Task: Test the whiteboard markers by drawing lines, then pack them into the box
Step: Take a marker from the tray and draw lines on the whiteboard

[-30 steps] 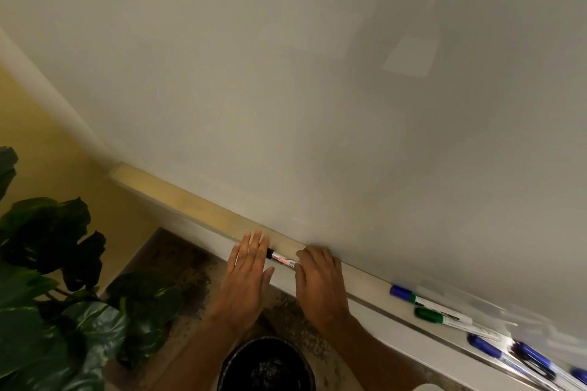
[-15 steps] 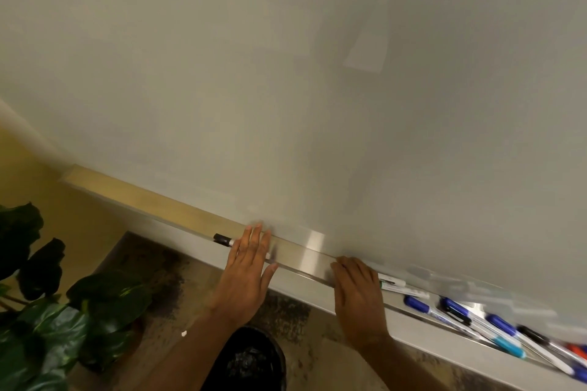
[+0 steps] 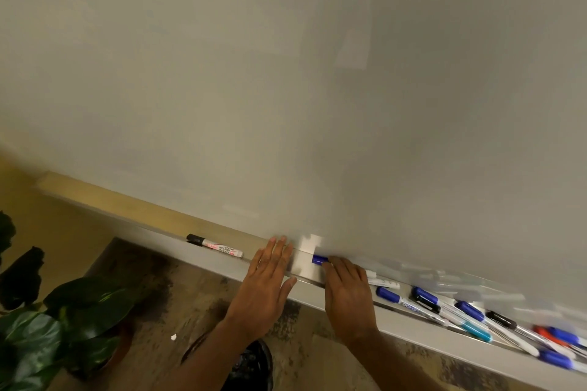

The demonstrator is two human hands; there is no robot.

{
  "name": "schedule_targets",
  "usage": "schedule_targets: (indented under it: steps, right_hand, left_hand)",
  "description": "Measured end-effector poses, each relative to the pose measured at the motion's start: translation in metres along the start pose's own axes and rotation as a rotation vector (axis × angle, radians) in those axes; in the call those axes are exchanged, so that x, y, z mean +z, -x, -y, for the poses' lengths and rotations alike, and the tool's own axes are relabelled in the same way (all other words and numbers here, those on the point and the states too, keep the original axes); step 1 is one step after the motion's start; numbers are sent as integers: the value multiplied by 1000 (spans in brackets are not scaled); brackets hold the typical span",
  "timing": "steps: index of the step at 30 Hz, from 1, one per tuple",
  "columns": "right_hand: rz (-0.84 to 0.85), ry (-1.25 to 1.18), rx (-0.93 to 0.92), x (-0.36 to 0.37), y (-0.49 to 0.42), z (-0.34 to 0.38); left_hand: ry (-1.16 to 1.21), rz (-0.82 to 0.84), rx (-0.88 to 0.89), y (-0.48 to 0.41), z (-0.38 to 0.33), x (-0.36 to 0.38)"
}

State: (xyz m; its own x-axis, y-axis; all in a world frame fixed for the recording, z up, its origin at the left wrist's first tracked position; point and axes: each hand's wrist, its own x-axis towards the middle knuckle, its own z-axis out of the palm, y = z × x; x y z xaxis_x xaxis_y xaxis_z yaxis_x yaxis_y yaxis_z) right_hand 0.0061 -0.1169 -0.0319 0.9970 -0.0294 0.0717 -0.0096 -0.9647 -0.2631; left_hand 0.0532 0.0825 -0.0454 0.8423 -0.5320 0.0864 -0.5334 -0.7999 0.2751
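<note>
Blue-capped marker [image 3: 318, 259] lies in the metal tray [image 3: 305, 259] at the foot of the whiteboard [image 3: 286, 89], cap end poking out past the right hand [image 3: 347, 292]. Right fingers lie over its barrel. Cannot tell if the grip is clamped on it or only resting. Left hand [image 3: 270, 279] is flat on the tray lip just beside it, grip apart, fingers straight, holding nothing. Black-capped marker [image 3: 214, 246] lies alone in the tray to the left, near the left hand but not touching. Marker heap [image 3: 470, 316] sits further right in the tray, blue, black, teal and red caps, blurred. No box in view, no lines on the board.

Handling, as a guess: markers are light, stiff plastic with smooth round barrels, so likely to roll or slip along the tray. Best taken mid-barrel between thumb and fingers, clear of the cap so it can be pulled off for the test line. Plant [image 3: 79, 311] at lower left.
</note>
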Motion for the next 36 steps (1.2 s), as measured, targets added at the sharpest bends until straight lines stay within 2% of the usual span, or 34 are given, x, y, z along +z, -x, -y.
schedule_targets:
  steps: [6, 13, 19, 23, 26, 29, 33, 36]
  right_hand:
    - [23, 1, -6, 10, -4, 1]
    - [-9, -1, -66, 20, -12, -3]
    - [-128, -55, -168, 24, -17, -2]
    - [-230, -103, -250, 19, -22, 5]
    - [-308, -158, -297, 8, -26, 14]
    - [-344, -227, -314, -8, -29, 23]
    - [-451, -335, -320, -37, -32, 34]
    - [-534, -381, -301, -64, -32, 40]
  left_hand:
    - [-39, 48, -6, -2, -17, 11]
    - [44, 28, -30, -1, -19, 15]
    - [199, 52, -95, 1, -19, 13]
    - [309, -148, -186, -5, -28, -2]
    - [451, -228, -348, -11, -35, -17]
    - [622, -273, -428, -20, -44, -38]
    - [1067, -356, -582, -34, -60, -72]
    - [1297, -375, -612, -39, -71, -97]
